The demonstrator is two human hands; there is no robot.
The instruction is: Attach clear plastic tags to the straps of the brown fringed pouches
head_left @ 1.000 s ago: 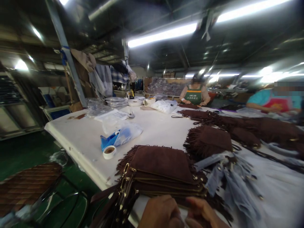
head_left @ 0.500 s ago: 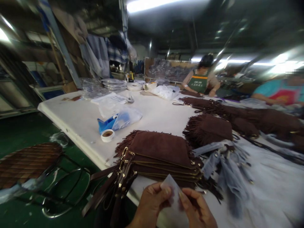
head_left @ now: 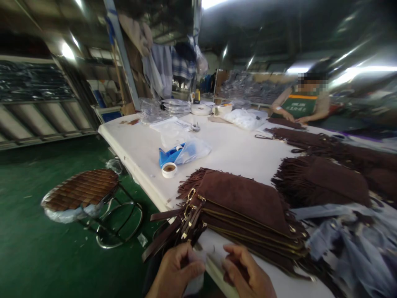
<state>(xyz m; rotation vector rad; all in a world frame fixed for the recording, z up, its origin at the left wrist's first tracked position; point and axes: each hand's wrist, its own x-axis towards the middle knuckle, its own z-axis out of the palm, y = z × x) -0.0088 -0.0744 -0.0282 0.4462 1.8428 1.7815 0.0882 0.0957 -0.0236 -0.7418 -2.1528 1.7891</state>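
Note:
At the bottom of the view my left hand pinches a small translucent plastic sheet, which shows below the thumb and is blurred. To its right, apart from it, my right hand has its thumb and fingers curled together. Whether a thin piece is between them I cannot make out. Just beyond both hands lies a stack of brown suede bags with fringes, gold zips and clasps. Their wrist straps hang over the table edge on the left.
On the white table are a blue tape dispenser, a small round white tub and more fringed brown bags. Grey strips lie at right. A stool stands left. A co-worker works across the table.
The view has swung left, so the table and bags sit further right. My hands have drawn apart; the sheet, earlier held upright between both, now shows at my left hand.

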